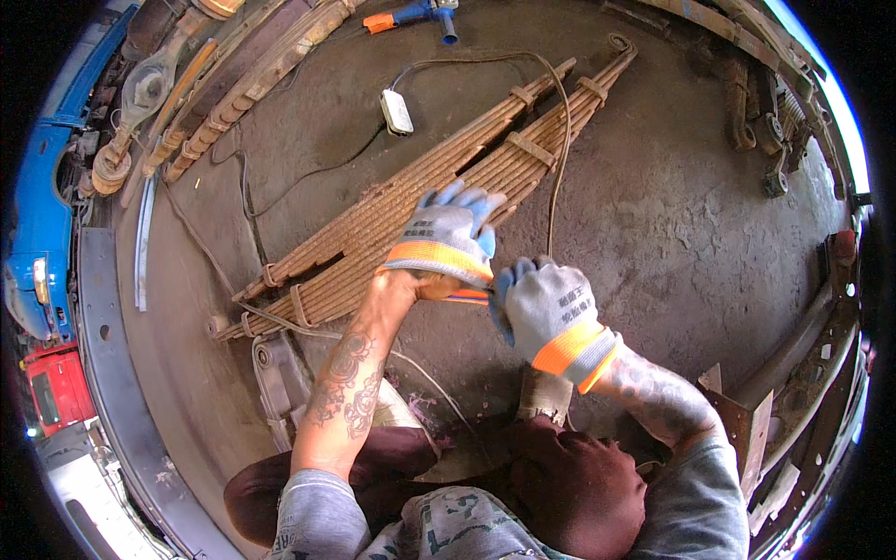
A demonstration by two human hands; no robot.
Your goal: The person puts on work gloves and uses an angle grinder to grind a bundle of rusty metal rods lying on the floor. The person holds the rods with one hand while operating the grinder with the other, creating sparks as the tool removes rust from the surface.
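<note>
Work-glove cuff [434,258] should prove light, soft, stretchy; grip its edge, which the right hand [549,303] apparently pinches; left hand [455,229] spread.

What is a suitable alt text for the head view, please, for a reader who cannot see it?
A person's gloved right hand appears to pinch the orange cuff on the gloved left hand, above a grey floor. Two stacks of rusty metal strips lie there, with a white box and a blue-and-orange tool farther off.
</note>
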